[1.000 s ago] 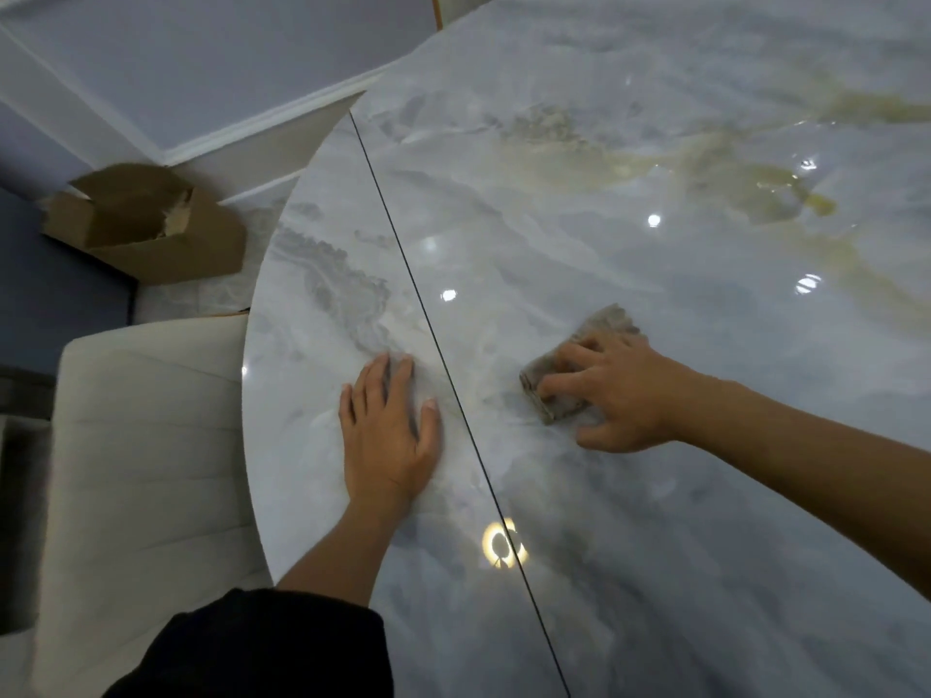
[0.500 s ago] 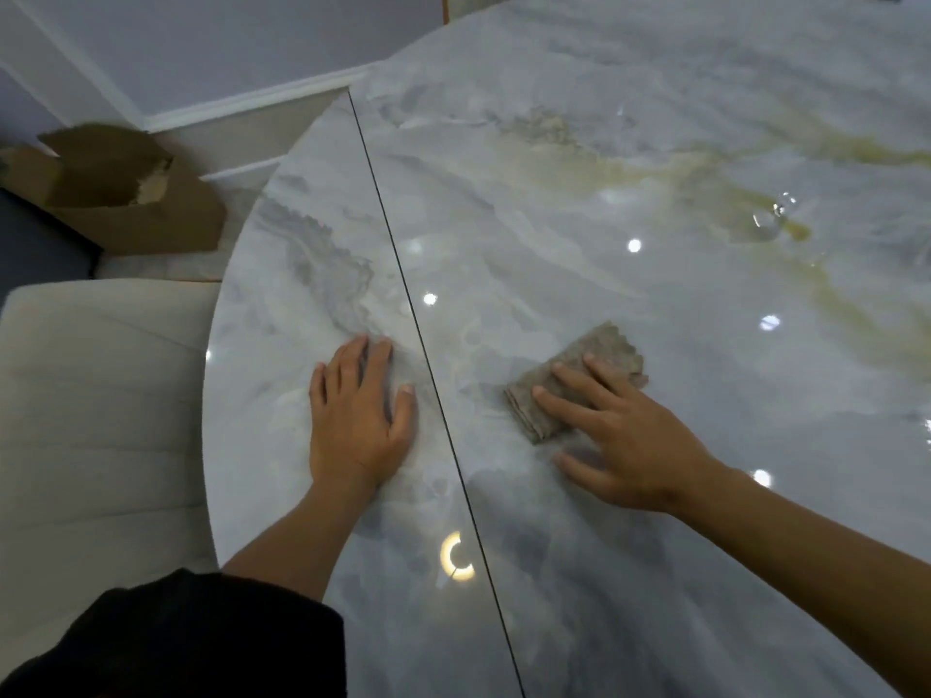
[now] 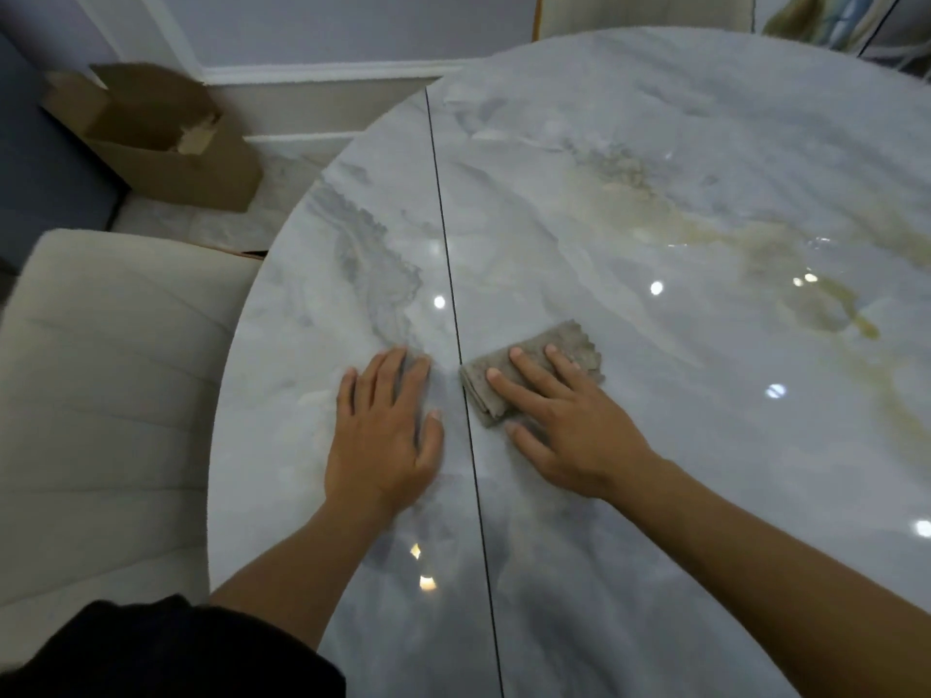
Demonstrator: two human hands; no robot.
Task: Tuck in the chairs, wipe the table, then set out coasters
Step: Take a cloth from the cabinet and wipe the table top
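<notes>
A round glossy marble table (image 3: 655, 204) fills most of the view, split by a thin dark seam. My right hand (image 3: 569, 425) presses flat on a folded grey-brown cloth (image 3: 574, 345) just right of the seam, fingers spread over it. My left hand (image 3: 383, 430) lies palm down on the bare tabletop left of the seam, holding nothing. A cream upholstered chair (image 3: 101, 395) stands against the table's left edge.
An open cardboard box (image 3: 166, 143) sits on the floor by the wall at the upper left. Another chair back (image 3: 640, 12) shows beyond the table's far edge. A dark blue piece of furniture (image 3: 40, 183) is at the far left.
My right hand has slid the cloth leftward to the seam, close to my left hand. The view has shifted and tilted up, so the far table edge now shows.
</notes>
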